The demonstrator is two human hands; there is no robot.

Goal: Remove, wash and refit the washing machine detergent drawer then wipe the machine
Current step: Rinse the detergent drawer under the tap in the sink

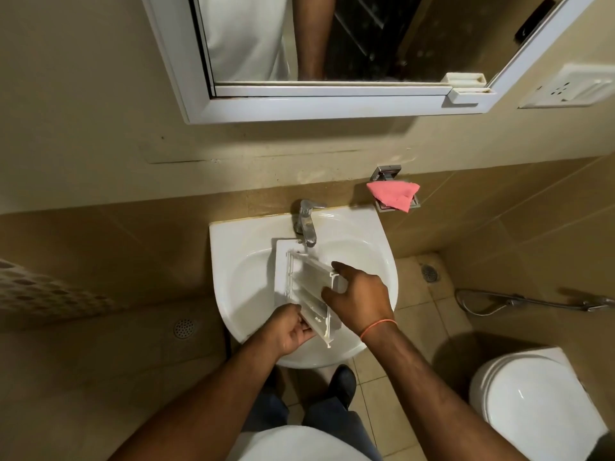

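The white detergent drawer (pixel 301 281) lies tilted over the white washbasin (pixel 372 247), its far end just under the chrome tap (pixel 306 224). My left hand (pixel 289 327) grips the drawer's near end. My right hand (pixel 361 297) rests on the drawer's right side, fingers curled against its edge. No water stream is visible from the tap. A pink cloth (pixel 394 194) sits on a metal soap holder on the wall to the right of the tap.
A white-framed mirror (pixel 332 101) hangs above the basin. A white toilet (pixel 532 404) stands at the lower right, a hand-spray hose (pixel 532 302) lies along the floor tiles, with a floor drain (pixel 429 272). A wall socket (pixel 569 89) is at the upper right.
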